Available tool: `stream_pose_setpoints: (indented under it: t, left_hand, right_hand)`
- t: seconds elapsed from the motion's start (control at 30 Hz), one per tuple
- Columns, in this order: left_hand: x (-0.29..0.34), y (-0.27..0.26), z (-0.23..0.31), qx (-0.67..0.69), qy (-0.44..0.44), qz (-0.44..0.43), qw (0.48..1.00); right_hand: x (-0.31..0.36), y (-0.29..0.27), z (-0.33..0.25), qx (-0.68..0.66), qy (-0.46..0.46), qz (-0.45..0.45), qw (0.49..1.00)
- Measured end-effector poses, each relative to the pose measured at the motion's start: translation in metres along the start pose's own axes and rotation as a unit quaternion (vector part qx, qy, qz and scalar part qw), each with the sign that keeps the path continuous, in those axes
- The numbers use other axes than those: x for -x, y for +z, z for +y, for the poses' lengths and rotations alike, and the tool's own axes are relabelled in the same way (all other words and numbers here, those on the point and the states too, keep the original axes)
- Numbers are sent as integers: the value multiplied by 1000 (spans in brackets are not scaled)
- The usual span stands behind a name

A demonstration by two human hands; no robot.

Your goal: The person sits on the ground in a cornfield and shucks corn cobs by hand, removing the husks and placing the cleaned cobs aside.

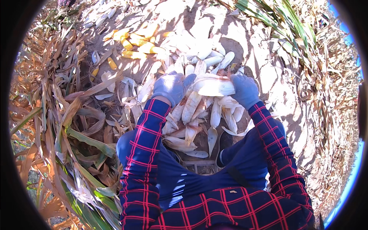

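Note:
An ear of corn in its pale, dry husk (215,87) lies crosswise between my two hands, above a heap of other husked ears. My left hand (168,88), in a grey glove, is closed at its left end, the thumb against the husk. At the opposite end, near some reddish silk, my right hand (245,90), also gloved, grips the ear. Fingertips of both hands are partly hidden by the husk. Below the held ear, several unhusked ears (190,107) are piled close to my feet.
Bare yellow corn cobs (134,42) lie in a pile at the far left. Dry stalks and leaves (57,99) are heaped along the left side. Greener stalks (283,23) lie at the far right. Loose husks are scattered on the sunlit soil (264,50).

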State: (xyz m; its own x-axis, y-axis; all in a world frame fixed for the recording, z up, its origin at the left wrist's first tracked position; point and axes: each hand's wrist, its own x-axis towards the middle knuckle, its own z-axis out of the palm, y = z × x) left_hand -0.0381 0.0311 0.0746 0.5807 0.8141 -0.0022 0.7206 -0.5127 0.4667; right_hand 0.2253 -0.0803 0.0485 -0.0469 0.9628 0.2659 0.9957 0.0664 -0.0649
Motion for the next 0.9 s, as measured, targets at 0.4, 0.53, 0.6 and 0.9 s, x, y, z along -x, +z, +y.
stream_pose_setpoints:
  t: [0.4,0.53,0.6,0.9]
  left_hand:
    - [14,62,18,637,-64,-217,737]
    - [17,43,33,723,-146,-204,644]
    - [14,40,48,735,-232,-83,631]
    - [4,18,44,766,-232,9,600]
  right_hand:
    - [-7,-33,3,38,-105,215,970]
    - [-11,-27,5,58,-69,253,963]
    - [-15,-24,1,55,-52,268,960]
    - [-26,-7,-24,-76,37,186,979]
